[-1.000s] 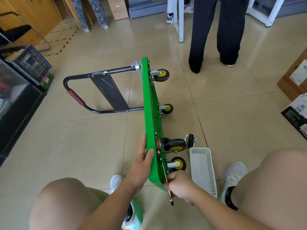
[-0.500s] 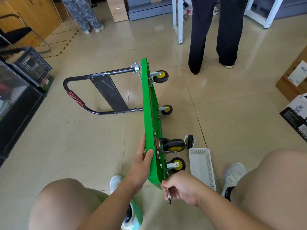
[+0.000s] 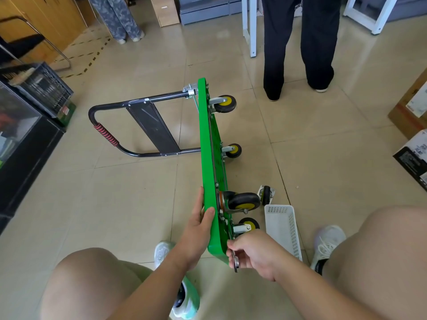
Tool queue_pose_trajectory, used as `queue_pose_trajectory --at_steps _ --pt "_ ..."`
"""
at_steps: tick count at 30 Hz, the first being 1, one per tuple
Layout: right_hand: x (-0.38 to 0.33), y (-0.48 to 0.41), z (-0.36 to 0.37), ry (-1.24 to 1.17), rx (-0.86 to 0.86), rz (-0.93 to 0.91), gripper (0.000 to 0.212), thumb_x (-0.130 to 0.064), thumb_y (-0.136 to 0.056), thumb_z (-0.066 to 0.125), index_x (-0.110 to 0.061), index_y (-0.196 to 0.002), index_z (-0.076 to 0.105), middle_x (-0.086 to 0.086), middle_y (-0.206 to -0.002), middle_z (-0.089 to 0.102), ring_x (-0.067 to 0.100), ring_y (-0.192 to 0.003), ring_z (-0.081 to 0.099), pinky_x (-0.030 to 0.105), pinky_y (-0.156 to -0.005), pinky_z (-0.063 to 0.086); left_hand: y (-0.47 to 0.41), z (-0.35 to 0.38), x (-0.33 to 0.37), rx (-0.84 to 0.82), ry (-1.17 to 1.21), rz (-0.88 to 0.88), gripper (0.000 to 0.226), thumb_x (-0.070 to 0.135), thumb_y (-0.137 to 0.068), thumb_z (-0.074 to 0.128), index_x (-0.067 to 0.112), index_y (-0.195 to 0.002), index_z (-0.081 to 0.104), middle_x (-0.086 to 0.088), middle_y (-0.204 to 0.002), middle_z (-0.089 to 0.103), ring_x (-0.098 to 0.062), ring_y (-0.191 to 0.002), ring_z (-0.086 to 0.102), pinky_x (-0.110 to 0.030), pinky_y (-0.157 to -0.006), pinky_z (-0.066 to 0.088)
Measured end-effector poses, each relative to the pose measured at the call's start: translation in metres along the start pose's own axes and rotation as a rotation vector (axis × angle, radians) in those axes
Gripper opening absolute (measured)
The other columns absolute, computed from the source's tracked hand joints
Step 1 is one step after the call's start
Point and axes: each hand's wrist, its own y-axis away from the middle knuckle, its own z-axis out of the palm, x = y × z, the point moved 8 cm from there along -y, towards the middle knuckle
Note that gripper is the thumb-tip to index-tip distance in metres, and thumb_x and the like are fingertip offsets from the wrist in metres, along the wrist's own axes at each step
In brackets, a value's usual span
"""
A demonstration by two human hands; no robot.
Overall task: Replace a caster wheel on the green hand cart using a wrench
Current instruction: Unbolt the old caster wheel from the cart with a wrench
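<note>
Our right hand's (image 3: 256, 252) fingers are curled tight round the flat grey steel wrench (image 3: 235, 265). Its lower end pokes out under the fist. The working end is hidden behind our knuckles, so we cannot tell whether it sits on a bolt. Our left hand (image 3: 198, 227) clasps the upper edge of the green flat-deck hand cart (image 3: 208, 135), with the thumb hooked over the rim and the fingers laid along the deck's far face.

The cart stands on its long edge on the tiled floor between our knees, wheels facing right. Its black tubular handle with the red-wound grip (image 3: 105, 133) lies out to the left. Just beside the wrench is the small yellow-hubbed caster (image 3: 248, 224) at the near corner. Above it sits a larger black swivel caster (image 3: 243, 200).

A loose caster with its mounting plate (image 3: 266, 195) lies on the floor, touching or nearly touching the end of the white perforated plastic basket (image 3: 280, 227).

We judge the cart stiff but tippy when stood on edge, so the rim grip near the work matters. The thin wrench could slip off a nut, and we would hold it low on the shank for leverage. The casters look compact and heavy enough to drop, and are best taken by the fork or plate.
</note>
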Motion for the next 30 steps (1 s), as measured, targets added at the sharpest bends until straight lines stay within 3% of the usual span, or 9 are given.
queue_pose_trajectory --at_steps 8,16,24,30 --pt "-0.011 -0.001 0.014 -0.071 -0.048 -0.006 0.017 0.000 -0.094 0.066 0.009 -0.109 0.067 0.008 -0.069 0.073 0.016 -0.056 0.071 0.030 -0.057 0.058 0.001 0.000 0.000 0.010 0.006 -0.013 0.061 0.029 -0.113 0.043 0.069 -0.152 0.020 0.029 -0.137 0.063 -0.016 -0.126 0.066 -0.049 -0.111 0.051" --pt "-0.012 -0.010 0.023 -0.169 -0.118 0.003 0.014 0.001 -0.094 0.064 0.006 -0.106 0.070 0.017 -0.088 0.077 0.023 -0.070 0.076 0.030 -0.056 0.058 0.002 0.000 0.002 0.029 0.008 -0.013 0.061 0.026 -0.113 0.042 0.067 -0.152 0.019 0.024 -0.139 0.065 -0.021 -0.124 0.068 -0.050 -0.108 0.053" --pt "-0.020 -0.013 0.024 -0.271 -0.193 -0.010 0.019 0.001 -0.093 0.064 0.006 -0.110 0.069 0.018 -0.091 0.077 0.024 -0.071 0.076 0.029 -0.056 0.059 0.003 -0.001 0.002 0.031 -0.010 0.003 0.061 0.025 -0.113 0.042 0.064 -0.154 0.019 0.026 -0.139 0.064 -0.011 -0.122 0.068 -0.030 -0.096 0.059" --pt "-0.012 -0.017 0.022 -0.166 -0.184 0.027 0.014 0.005 -0.094 0.060 0.008 -0.104 0.069 0.017 -0.084 0.077 0.023 -0.065 0.075 0.029 -0.055 0.058 0.003 -0.001 0.003 0.042 -0.019 -0.005 0.061 0.026 -0.113 0.042 0.063 -0.156 0.020 0.025 -0.141 0.062 -0.013 -0.125 0.067 -0.041 -0.108 0.054"
